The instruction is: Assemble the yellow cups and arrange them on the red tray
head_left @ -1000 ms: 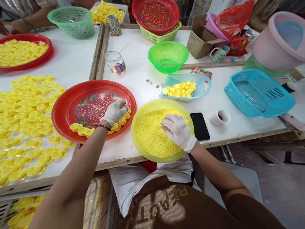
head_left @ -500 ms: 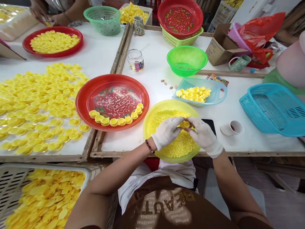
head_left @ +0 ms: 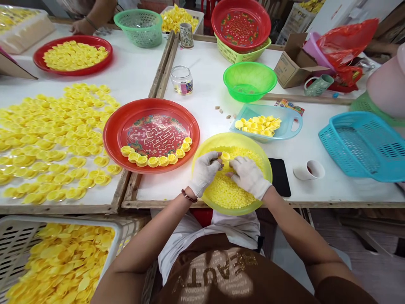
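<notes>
My left hand point(head_left: 205, 172), in a white glove with bare fingertips, pinches a small yellow plastic cup point(head_left: 225, 156) above the yellow bowl point(head_left: 268, 169). Yellow beads point(head_left: 229, 196) fill that bowl. Over the beads, just right of the cup, my gloved right hand point(head_left: 248, 175) has its fingers curled downward; what they hold, if anything, is hidden. On the red tray point(head_left: 110, 147) to the left, a curved row of yellow cups point(head_left: 153, 161) lines the near rim. A light blue scoop-shaped basket point(head_left: 289, 131) behind the bowl holds loose yellow cups point(head_left: 259, 125).
Many yellow pieces point(head_left: 57, 139) cover the left table. A phone point(head_left: 281, 177), a white cup point(head_left: 308, 170) with dark liquid and a blue basket point(head_left: 351, 152) stand right. Behind are a green bowl point(head_left: 249, 82) and glass jar point(head_left: 182, 80). A co-worker's hand point(head_left: 82, 26) shows far left.
Both hands have moved left over the bowl and apart. The cup, earlier between both hands, is now in my left hand only. My right hand has come down over the beads.
</notes>
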`<control>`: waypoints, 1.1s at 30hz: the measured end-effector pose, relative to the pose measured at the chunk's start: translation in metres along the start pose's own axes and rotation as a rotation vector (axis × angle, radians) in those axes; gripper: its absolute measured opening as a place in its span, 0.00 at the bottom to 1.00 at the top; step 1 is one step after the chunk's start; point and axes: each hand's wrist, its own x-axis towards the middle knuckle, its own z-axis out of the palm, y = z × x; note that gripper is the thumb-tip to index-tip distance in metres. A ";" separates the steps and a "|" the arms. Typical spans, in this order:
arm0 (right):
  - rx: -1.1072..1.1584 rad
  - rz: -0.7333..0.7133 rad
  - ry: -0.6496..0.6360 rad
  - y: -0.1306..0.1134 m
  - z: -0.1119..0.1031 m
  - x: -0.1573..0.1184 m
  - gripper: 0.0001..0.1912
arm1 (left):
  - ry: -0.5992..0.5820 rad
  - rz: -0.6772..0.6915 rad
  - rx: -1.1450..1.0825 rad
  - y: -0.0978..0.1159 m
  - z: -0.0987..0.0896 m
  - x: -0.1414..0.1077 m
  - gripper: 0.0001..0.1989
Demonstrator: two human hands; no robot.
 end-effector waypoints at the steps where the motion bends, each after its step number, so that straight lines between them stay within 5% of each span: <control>1: -0.043 -0.031 -0.061 -0.002 0.003 0.000 0.10 | 0.013 -0.016 -0.017 0.001 0.000 0.000 0.12; 4: 0.166 -0.051 -0.079 -0.002 0.007 0.000 0.11 | 0.043 -0.055 -0.032 0.004 -0.002 0.000 0.13; 8: 0.680 0.127 0.111 0.004 -0.002 0.009 0.20 | 0.025 -0.073 0.032 0.004 0.001 -0.002 0.14; 12: 1.427 0.321 0.315 -0.002 -0.017 0.024 0.25 | -0.080 -0.116 0.098 0.005 0.011 -0.006 0.14; 15: 1.658 0.333 0.435 -0.012 -0.022 0.034 0.27 | -0.155 -0.145 0.077 0.005 0.020 -0.009 0.13; 20: 1.679 0.264 0.552 -0.020 -0.020 0.039 0.27 | -0.202 -0.158 0.056 0.002 0.023 -0.010 0.10; 27: 1.607 0.308 0.535 -0.010 -0.023 0.030 0.26 | -0.144 -0.157 0.032 -0.002 0.015 -0.010 0.15; 33: 0.810 0.123 0.435 0.004 -0.016 0.005 0.16 | -0.013 0.151 0.283 -0.002 0.004 -0.009 0.16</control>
